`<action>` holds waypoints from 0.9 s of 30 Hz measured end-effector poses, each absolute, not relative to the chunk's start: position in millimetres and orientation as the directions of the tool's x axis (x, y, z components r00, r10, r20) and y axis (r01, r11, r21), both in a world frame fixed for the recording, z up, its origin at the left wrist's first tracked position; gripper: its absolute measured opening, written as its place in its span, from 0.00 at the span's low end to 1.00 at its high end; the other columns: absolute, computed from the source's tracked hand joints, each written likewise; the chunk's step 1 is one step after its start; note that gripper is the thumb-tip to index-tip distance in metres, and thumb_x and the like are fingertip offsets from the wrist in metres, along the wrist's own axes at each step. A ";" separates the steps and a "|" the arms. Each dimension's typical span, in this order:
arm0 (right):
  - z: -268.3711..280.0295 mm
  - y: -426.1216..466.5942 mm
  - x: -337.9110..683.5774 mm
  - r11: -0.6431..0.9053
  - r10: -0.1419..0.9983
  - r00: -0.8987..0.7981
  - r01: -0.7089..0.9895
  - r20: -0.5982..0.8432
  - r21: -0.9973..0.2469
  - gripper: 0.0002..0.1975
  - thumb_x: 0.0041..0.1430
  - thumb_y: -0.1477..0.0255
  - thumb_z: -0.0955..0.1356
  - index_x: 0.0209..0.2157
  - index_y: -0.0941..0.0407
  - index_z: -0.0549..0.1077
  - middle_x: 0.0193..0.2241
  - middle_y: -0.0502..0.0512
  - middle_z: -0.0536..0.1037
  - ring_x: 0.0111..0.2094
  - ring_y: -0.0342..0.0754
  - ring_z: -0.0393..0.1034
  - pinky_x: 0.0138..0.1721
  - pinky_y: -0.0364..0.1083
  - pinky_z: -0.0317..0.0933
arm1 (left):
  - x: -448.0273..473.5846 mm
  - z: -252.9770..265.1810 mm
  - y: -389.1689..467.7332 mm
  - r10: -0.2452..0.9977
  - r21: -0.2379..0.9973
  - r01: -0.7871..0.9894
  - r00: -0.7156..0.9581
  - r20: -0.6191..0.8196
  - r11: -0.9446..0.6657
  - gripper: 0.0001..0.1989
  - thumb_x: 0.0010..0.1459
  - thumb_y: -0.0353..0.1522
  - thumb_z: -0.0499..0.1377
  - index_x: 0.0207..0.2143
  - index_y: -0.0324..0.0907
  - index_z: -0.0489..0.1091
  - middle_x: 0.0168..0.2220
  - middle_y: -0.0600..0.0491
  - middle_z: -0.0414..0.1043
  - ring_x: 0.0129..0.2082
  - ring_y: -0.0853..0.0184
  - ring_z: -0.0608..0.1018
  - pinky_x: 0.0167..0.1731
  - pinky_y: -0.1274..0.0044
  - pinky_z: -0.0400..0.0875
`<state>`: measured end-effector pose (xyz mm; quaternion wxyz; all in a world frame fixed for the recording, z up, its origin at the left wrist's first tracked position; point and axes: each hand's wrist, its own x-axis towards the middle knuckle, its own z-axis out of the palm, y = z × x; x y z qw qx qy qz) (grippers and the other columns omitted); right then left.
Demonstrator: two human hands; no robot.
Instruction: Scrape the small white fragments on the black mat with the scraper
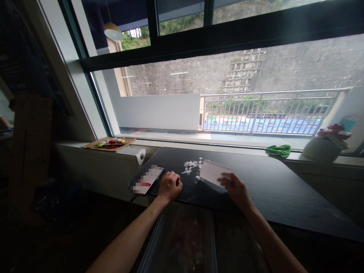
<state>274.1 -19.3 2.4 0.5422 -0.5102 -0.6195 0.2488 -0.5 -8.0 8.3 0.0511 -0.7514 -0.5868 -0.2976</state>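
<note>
My right hand [236,189] is at the near right corner of a thin, pale rectangular card [213,172], its slightly blurred fingers over the edge and gripping it. The card is tilted above the dark table, and its left edge reaches a scatter of small white paper-like scraps [192,165]. My left hand [170,185] rests on the table's near edge with its fingers curled into a loose fist; nothing shows in it. Just left of that hand lies a phone [150,178], its lit screen partly pixelated.
The dark table [256,182] stands against a window sill. On the sill lie a green cloth [278,151], a pale rounded object [322,146] with a red top, and a brown board [113,144] with colourful pieces. A clear plastic bin [184,239] sits below the near edge.
</note>
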 end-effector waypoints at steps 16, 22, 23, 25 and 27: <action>8.3 -31.3 269.1 0.297 0.888 0.155 0.527 0.433 -0.796 0.10 0.57 0.61 0.63 0.37 0.52 0.70 0.35 0.57 0.83 0.35 0.53 0.77 0.38 0.51 0.68 | -2.7 10.9 -12.4 0.858 0.256 0.911 0.167 0.486 -0.323 0.06 0.54 0.28 0.53 0.29 0.43 0.70 0.33 0.50 0.71 0.38 0.62 0.70 0.42 0.70 0.65; 6.5 -37.0 266.9 0.252 0.899 0.176 0.541 0.401 -0.802 0.10 0.56 0.61 0.64 0.35 0.51 0.70 0.31 0.58 0.82 0.34 0.56 0.78 0.37 0.53 0.68 | -7.1 12.2 -11.7 0.866 0.303 0.897 0.148 0.478 -0.321 0.07 0.52 0.27 0.54 0.31 0.44 0.71 0.34 0.51 0.72 0.38 0.62 0.72 0.43 0.69 0.66; 5.0 -37.8 267.4 0.223 0.893 0.227 0.526 0.388 -0.821 0.10 0.55 0.60 0.64 0.34 0.51 0.70 0.31 0.58 0.82 0.33 0.57 0.77 0.37 0.54 0.68 | -7.9 13.8 -10.8 0.874 0.329 0.890 0.138 0.465 -0.316 0.07 0.52 0.27 0.55 0.31 0.44 0.72 0.34 0.51 0.72 0.38 0.63 0.73 0.44 0.69 0.66; 2.0 -39.5 268.5 0.208 0.897 0.267 0.449 0.353 -0.869 0.11 0.56 0.59 0.64 0.36 0.51 0.70 0.32 0.58 0.82 0.34 0.56 0.78 0.38 0.53 0.68 | -6.9 18.3 -10.4 0.902 0.393 0.873 0.110 0.417 -0.288 0.07 0.52 0.27 0.55 0.31 0.44 0.72 0.34 0.52 0.73 0.38 0.64 0.74 0.46 0.69 0.66; 0.4 -41.2 269.4 0.206 0.917 0.245 0.388 0.316 -0.898 0.12 0.57 0.59 0.64 0.37 0.51 0.70 0.34 0.58 0.82 0.34 0.55 0.78 0.38 0.51 0.69 | -0.4 23.4 -13.4 0.928 0.444 0.858 0.093 0.360 -0.258 0.07 0.53 0.28 0.55 0.32 0.44 0.72 0.35 0.53 0.74 0.39 0.64 0.75 0.50 0.66 0.64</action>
